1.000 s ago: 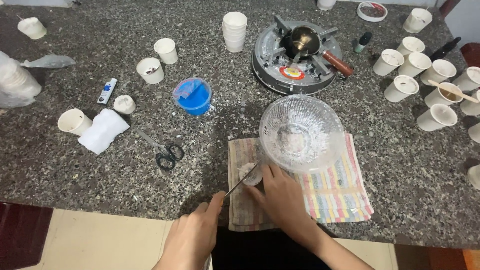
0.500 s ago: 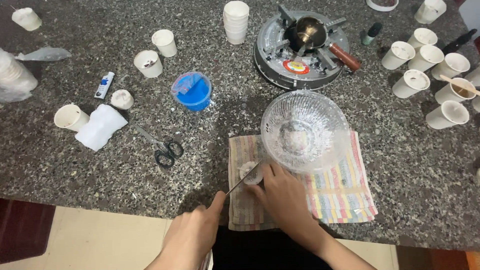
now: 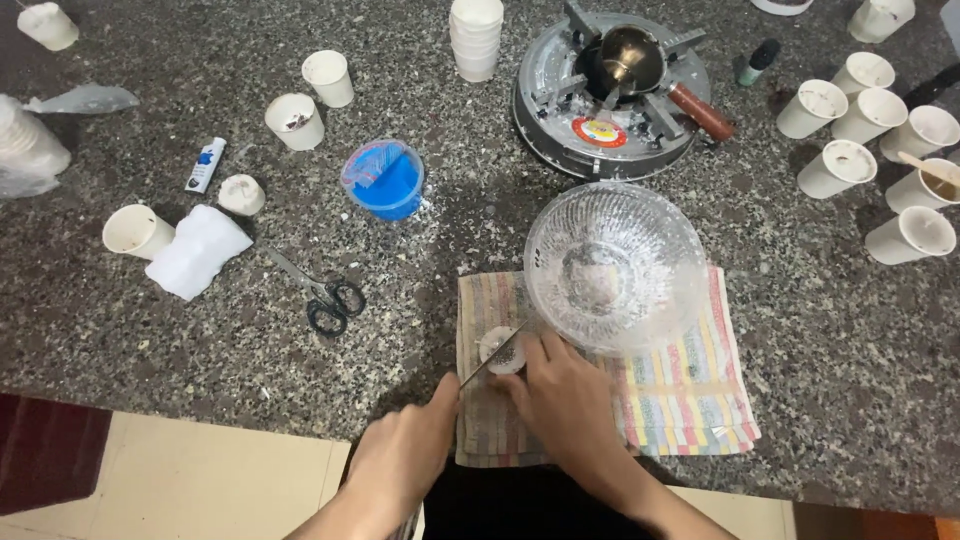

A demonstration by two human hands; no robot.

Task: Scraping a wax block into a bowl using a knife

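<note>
My left hand (image 3: 405, 455) grips the handle of a thin knife (image 3: 492, 357) whose blade lies across a small round white piece (image 3: 502, 350) on a striped cloth (image 3: 690, 395). My right hand (image 3: 563, 395) holds that white piece from the near right side, fingers pressed against it. A ribbed clear glass bowl (image 3: 614, 265) stands on the cloth just beyond my right hand.
On the dark speckled counter (image 3: 180, 320) lie black-handled scissors (image 3: 325, 295), a blue cup (image 3: 385, 180), a folded white tissue (image 3: 200, 250), a small white tube (image 3: 205, 165) and several white paper cups (image 3: 855, 165). A round metal stove (image 3: 610, 95) carries a small pan.
Both hands stay on the knife and the white piece; only the view has shifted slightly.
</note>
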